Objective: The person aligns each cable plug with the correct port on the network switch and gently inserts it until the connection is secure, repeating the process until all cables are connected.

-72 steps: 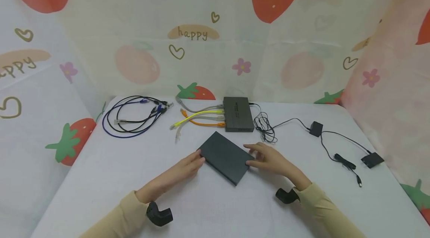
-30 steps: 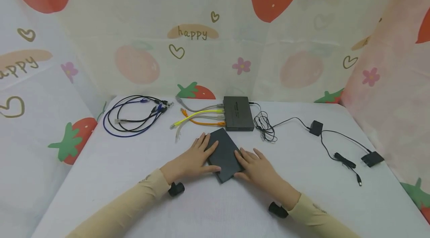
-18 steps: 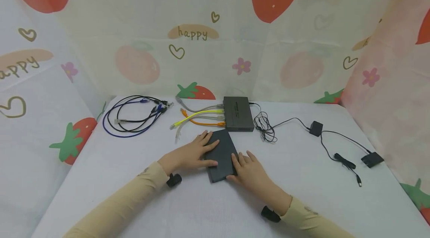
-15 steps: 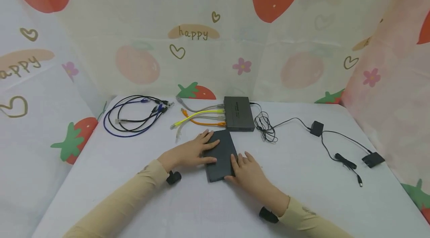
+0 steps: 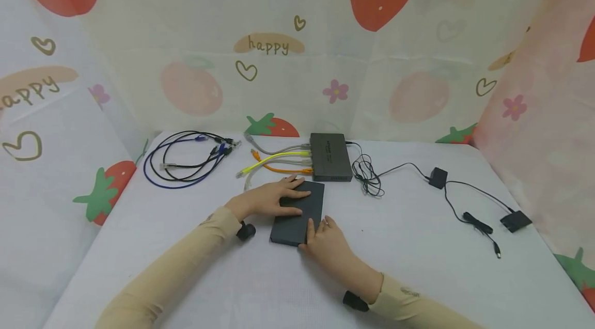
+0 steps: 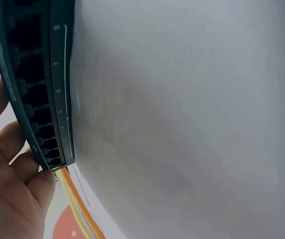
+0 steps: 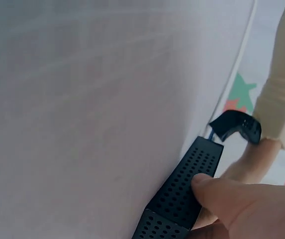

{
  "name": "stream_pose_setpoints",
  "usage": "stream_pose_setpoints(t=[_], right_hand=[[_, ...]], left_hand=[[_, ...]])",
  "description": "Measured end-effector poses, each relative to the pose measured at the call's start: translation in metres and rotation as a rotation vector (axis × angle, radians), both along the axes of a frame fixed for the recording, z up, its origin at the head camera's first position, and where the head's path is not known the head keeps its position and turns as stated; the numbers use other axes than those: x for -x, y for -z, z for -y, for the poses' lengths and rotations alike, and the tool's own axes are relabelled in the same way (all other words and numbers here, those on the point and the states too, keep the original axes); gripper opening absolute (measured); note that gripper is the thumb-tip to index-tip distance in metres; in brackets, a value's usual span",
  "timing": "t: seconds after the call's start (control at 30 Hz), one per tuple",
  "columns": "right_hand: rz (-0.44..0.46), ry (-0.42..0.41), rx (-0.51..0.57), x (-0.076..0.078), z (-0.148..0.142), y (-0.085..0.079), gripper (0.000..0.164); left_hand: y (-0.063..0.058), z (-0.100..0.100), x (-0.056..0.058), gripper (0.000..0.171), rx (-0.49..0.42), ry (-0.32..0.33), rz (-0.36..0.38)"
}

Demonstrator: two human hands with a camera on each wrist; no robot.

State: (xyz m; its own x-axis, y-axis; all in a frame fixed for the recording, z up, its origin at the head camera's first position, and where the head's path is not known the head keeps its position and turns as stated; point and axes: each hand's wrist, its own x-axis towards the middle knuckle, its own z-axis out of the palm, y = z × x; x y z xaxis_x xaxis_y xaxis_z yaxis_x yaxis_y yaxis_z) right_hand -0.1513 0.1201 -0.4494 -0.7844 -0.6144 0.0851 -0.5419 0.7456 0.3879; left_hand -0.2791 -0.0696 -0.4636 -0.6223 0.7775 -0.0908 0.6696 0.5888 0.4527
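- And out at 10 o'clock from the dark box (image 5: 293, 225), loops of black and blue cable (image 5: 192, 168) lay on the white table (image 5: 418, 267), too tangled to tell which plug ended which strand.
- Here came the left hand (image 5: 269, 199), on the box's 10 o'clock side: fingers spread across the top, pressing lightly by the look of it, clasping nothing. The left wrist view showed a port row (image 6: 40, 107) below those fingertips, one end cut off by the frame.
- At 11 o'clock, short coloured cables (image 5: 283, 154), their near ends partly behind the left hand.
- Centre stage, the box itself, flat on the table, its far end pointing just past 12! It looked stiff, fairly light, perhaps a little slippery on its smooth top. The long side edges seemed the best hold, clear of the port openings, likely its most delicate part. Its underside was out of sight.
- At 4 o'clock, the right hand (image 5: 330, 246) gripped the near corner, thumb on the perforated side (image 7: 184, 179); its other fingers were mostly hidden in the right wrist view.
- At 1 o'clock, a second box (image 5: 331, 158), cables plugged in, lettering too small to read.
- Round at 2, a bundled cord (image 5: 368, 176); towards 3, a black adapter (image 5: 438, 178) and another black block (image 5: 516, 221), its markings indistinct.
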Motion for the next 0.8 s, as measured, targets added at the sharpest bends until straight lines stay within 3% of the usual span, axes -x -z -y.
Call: stream_pose_setpoints(t=[0.3,0.53,0.67,0.8], right_hand=[[-0.005,-0.028,-0.001,-0.002,0.006,-0.003,0.053],[0.026,0.005,0.031,-0.001,0.007,-0.004,0.053],[0.102,0.023,0.108,0.001,0.0,-0.003,0.055],[0.207,-0.008,0.296,0.007,-0.018,-0.001,0.049]], left_hand=[[-0.005,-0.007,0.006,0.062,0.001,0.022,0.003],[-0.005,-0.009,0.01,0.061,-0.021,0.034,0.006],[-0.003,-0.009,0.009,0.062,-0.004,0.039,0.018],[-0.005,-0.01,-0.003,0.061,0.063,0.015,-0.012]])
